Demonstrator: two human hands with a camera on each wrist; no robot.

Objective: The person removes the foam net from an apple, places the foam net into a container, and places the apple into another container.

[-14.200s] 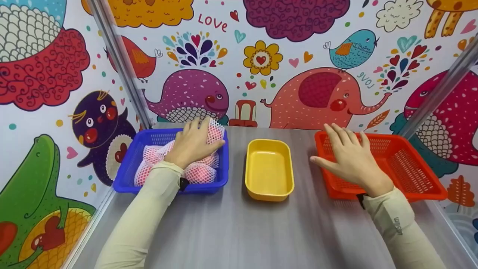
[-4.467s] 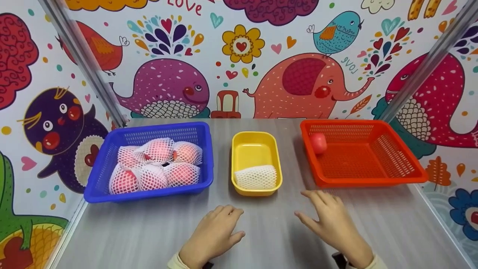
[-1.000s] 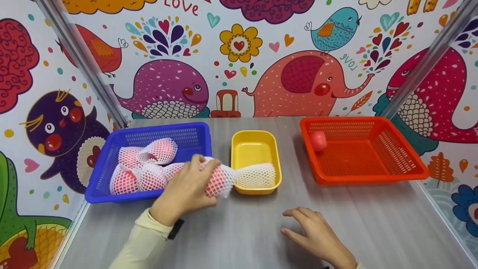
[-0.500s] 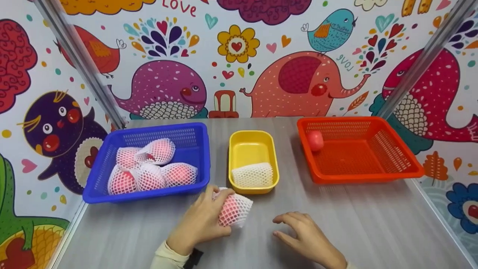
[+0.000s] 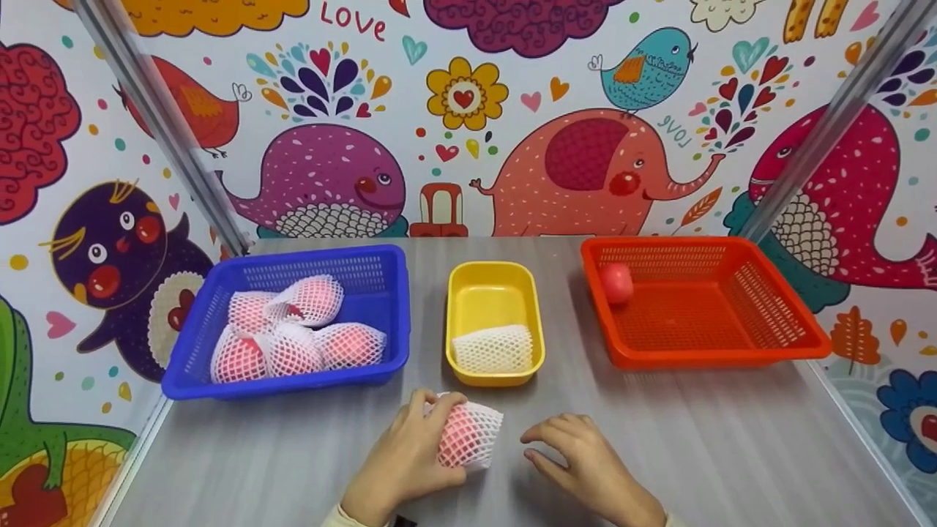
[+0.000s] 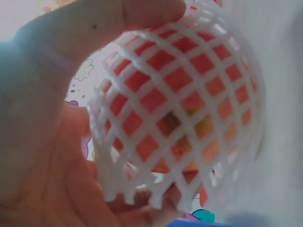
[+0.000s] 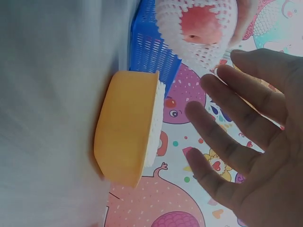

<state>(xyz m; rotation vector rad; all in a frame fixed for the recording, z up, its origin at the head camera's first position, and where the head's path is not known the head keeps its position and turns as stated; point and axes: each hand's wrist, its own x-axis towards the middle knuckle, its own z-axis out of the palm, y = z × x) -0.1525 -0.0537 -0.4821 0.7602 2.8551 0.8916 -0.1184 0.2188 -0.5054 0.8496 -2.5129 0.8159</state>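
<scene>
My left hand [image 5: 410, 460] grips a pinkish-red apple [image 5: 455, 440] in a white foam net sleeve [image 5: 487, 437], above the near part of the table. In the left wrist view the thumb and fingers curve around the netted apple [image 6: 177, 97], and the sleeve's loose edge hangs past it. Just to the right, my right hand [image 5: 591, 462] hovers with relaxed, slightly bent fingers, holding nothing. The right wrist view shows its fingers [image 7: 227, 111] apart from the sleeve's open end, through which bare apple skin [image 7: 201, 23] shows.
A blue basket [image 5: 373, 287] at left holds several netted apples [image 5: 350, 345]. In the middle, a yellow container [image 5: 492, 300] holds an empty foam net sleeve [image 5: 492, 350]. At right, a red basket [image 5: 695, 315] has one bare apple [image 5: 617, 283]. Patterned walls [image 5: 483, 176] enclose the table.
My left hand has taken a netted apple from the blue basket and brought it toward me, before the yellow container. My right hand has shifted slightly left, nearer to it.
</scene>
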